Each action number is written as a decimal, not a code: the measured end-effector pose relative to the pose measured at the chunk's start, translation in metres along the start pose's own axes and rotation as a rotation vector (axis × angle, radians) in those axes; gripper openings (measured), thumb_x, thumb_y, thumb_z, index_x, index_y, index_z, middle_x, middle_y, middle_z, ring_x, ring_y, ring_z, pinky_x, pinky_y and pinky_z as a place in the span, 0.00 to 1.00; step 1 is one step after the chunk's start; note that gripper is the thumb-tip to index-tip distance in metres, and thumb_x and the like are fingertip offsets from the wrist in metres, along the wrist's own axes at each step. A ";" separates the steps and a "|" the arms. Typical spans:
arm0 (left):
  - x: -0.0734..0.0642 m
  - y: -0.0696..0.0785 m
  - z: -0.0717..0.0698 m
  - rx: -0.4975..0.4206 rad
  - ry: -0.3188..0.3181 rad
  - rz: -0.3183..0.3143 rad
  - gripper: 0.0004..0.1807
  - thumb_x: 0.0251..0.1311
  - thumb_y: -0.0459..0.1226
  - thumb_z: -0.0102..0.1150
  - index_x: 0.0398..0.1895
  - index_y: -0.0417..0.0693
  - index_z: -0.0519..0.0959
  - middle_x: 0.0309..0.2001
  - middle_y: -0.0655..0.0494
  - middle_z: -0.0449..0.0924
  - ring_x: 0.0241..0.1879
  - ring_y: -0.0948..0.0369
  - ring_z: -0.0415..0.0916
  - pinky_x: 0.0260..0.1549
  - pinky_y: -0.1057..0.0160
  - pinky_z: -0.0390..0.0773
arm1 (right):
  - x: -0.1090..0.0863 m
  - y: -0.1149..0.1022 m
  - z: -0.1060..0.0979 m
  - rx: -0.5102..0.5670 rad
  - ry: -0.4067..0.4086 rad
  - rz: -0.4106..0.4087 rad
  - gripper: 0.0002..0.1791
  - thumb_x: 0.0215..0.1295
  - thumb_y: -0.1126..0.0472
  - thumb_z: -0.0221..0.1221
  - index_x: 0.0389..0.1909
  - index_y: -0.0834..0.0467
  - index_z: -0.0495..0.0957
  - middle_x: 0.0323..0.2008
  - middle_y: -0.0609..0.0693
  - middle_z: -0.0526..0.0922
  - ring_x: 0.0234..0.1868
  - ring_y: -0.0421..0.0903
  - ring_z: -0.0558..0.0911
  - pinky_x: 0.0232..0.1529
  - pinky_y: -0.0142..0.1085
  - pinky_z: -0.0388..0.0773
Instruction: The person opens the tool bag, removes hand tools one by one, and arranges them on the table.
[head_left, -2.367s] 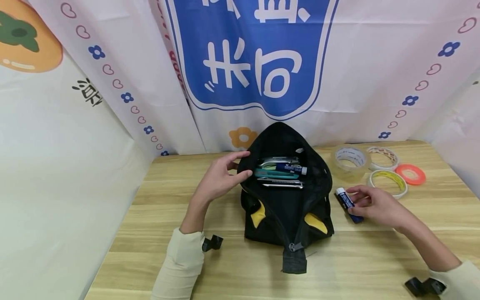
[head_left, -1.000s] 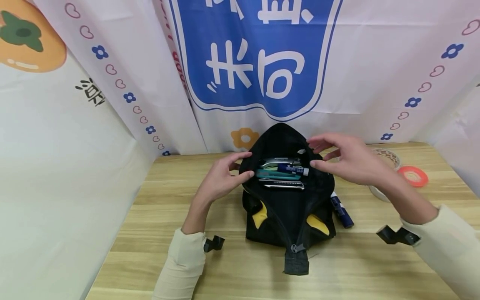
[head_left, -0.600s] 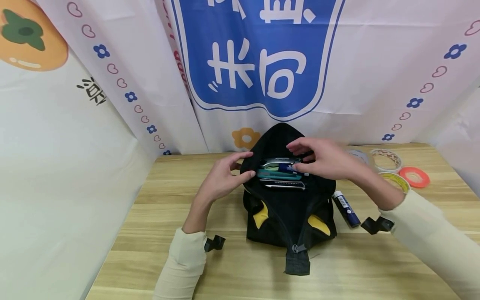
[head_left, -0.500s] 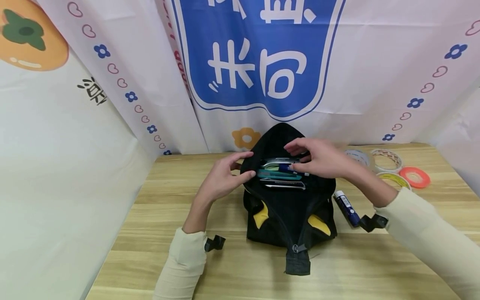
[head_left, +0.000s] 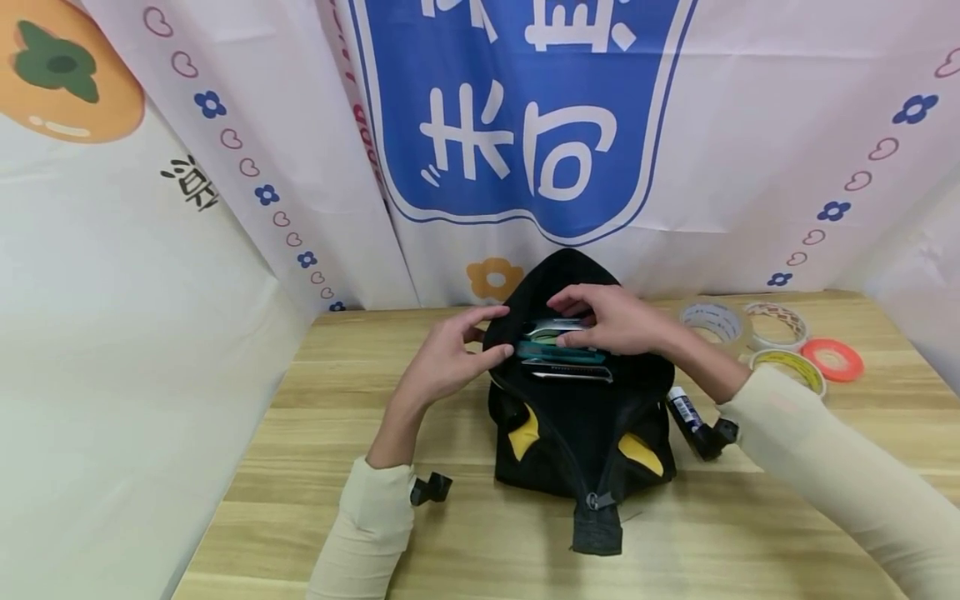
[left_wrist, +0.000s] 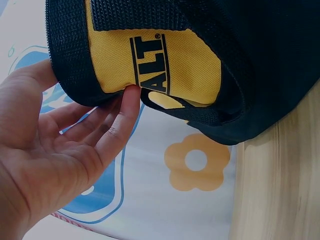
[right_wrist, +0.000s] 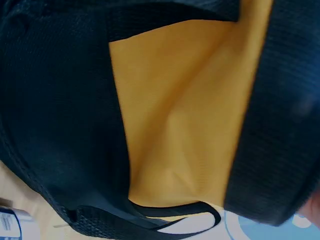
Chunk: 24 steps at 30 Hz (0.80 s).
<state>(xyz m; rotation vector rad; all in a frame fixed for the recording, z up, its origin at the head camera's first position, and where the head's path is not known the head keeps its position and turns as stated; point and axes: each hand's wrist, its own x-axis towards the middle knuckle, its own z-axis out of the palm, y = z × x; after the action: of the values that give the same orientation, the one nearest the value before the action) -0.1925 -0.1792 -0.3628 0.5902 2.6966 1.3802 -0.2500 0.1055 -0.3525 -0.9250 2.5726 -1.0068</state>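
Note:
A black-and-yellow tool bag (head_left: 581, 433) stands unzipped on the wooden table. My left hand (head_left: 446, 358) grips its left rim, thumb and fingers on either side of the edge; in the left wrist view that hand (left_wrist: 75, 145) meets the yellow lettered side. My right hand (head_left: 618, 321) reaches into the opening from the right, thumb and fingers apart, over the tools inside. Below its thumb lie a teal utility knife (head_left: 562, 353) and a silver one (head_left: 567, 372). The navy glue stick inside is hidden behind this hand. The bag's yellow side (right_wrist: 170, 120) fills the right wrist view.
A navy glue stick (head_left: 684, 408) with a white cap lies right of the bag, partly behind the right wrist's black camera. Further right are a clear tape roll (head_left: 741, 337), a patterned roll (head_left: 783, 313), a white-and-yellow roll (head_left: 787, 360) and a red ring (head_left: 810, 358). A printed cloth hangs behind.
My right hand has left the glue stick on the table, risen over the bag's right rim and moved left into the opening. The left hand stays on its rim.

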 end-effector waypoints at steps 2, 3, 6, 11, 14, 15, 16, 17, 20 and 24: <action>0.000 0.000 0.000 -0.003 0.001 0.000 0.30 0.70 0.40 0.70 0.74 0.50 0.77 0.74 0.47 0.77 0.59 0.47 0.87 0.45 0.59 0.85 | 0.003 0.003 0.002 0.022 -0.013 -0.001 0.32 0.73 0.59 0.69 0.73 0.65 0.74 0.70 0.64 0.78 0.69 0.62 0.81 0.68 0.58 0.79; 0.000 0.001 -0.001 -0.003 0.002 -0.002 0.30 0.70 0.40 0.70 0.74 0.50 0.77 0.74 0.47 0.77 0.59 0.47 0.87 0.44 0.60 0.84 | 0.004 0.005 0.003 0.027 -0.018 -0.003 0.32 0.74 0.59 0.69 0.73 0.66 0.73 0.71 0.65 0.78 0.70 0.62 0.80 0.69 0.59 0.78; -0.001 0.001 -0.001 -0.006 0.002 -0.007 0.30 0.70 0.40 0.70 0.74 0.51 0.77 0.73 0.46 0.77 0.59 0.47 0.87 0.42 0.61 0.83 | 0.007 0.011 0.006 0.031 -0.024 0.002 0.31 0.75 0.59 0.67 0.74 0.66 0.72 0.73 0.65 0.76 0.71 0.63 0.79 0.69 0.59 0.78; -0.001 -0.001 -0.001 -0.005 -0.003 -0.014 0.30 0.70 0.40 0.70 0.75 0.51 0.77 0.74 0.47 0.77 0.61 0.47 0.86 0.44 0.61 0.83 | 0.012 0.022 0.013 0.036 -0.028 0.019 0.31 0.75 0.61 0.66 0.74 0.67 0.71 0.73 0.66 0.75 0.71 0.65 0.78 0.71 0.60 0.76; -0.001 -0.002 -0.001 -0.005 -0.004 -0.018 0.30 0.70 0.40 0.70 0.75 0.51 0.77 0.74 0.47 0.76 0.62 0.46 0.85 0.46 0.59 0.84 | 0.015 0.028 0.018 0.033 -0.029 0.031 0.31 0.75 0.62 0.67 0.74 0.68 0.71 0.73 0.66 0.75 0.71 0.66 0.78 0.72 0.61 0.74; -0.001 -0.002 -0.001 -0.005 -0.004 -0.018 0.30 0.70 0.40 0.70 0.75 0.51 0.77 0.74 0.47 0.76 0.62 0.46 0.85 0.46 0.59 0.85 | 0.015 0.030 0.019 0.034 -0.029 0.035 0.31 0.74 0.63 0.67 0.73 0.69 0.71 0.73 0.67 0.75 0.71 0.66 0.78 0.72 0.61 0.74; -0.001 -0.002 -0.001 -0.006 -0.003 -0.016 0.30 0.70 0.40 0.70 0.75 0.51 0.77 0.74 0.47 0.76 0.62 0.46 0.85 0.46 0.58 0.85 | 0.016 0.031 0.021 0.031 -0.028 0.040 0.31 0.74 0.63 0.67 0.73 0.69 0.71 0.72 0.67 0.76 0.71 0.67 0.78 0.72 0.61 0.73; -0.001 -0.002 -0.001 -0.006 -0.002 -0.014 0.30 0.70 0.40 0.70 0.75 0.51 0.77 0.74 0.47 0.76 0.62 0.46 0.85 0.46 0.58 0.85 | 0.016 0.033 0.022 0.025 -0.027 0.044 0.31 0.74 0.63 0.67 0.73 0.69 0.71 0.72 0.68 0.76 0.71 0.67 0.78 0.73 0.61 0.73; -0.001 -0.002 -0.002 -0.011 0.000 -0.010 0.30 0.70 0.39 0.70 0.75 0.51 0.77 0.74 0.47 0.76 0.62 0.46 0.85 0.46 0.58 0.85 | 0.017 0.036 0.026 0.004 -0.027 0.048 0.32 0.73 0.62 0.68 0.72 0.70 0.72 0.71 0.69 0.76 0.71 0.67 0.77 0.73 0.61 0.72; -0.002 -0.002 -0.002 -0.012 0.002 -0.008 0.30 0.70 0.39 0.70 0.74 0.51 0.77 0.74 0.47 0.76 0.62 0.46 0.85 0.46 0.58 0.86 | 0.018 0.039 0.030 -0.015 -0.027 0.070 0.33 0.72 0.61 0.69 0.72 0.70 0.72 0.70 0.68 0.77 0.71 0.66 0.77 0.73 0.61 0.71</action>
<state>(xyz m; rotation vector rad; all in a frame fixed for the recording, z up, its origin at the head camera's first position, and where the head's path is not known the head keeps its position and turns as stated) -0.1918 -0.1822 -0.3635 0.5770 2.6874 1.3942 -0.2699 0.0999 -0.4007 -0.8396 2.5745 -0.9502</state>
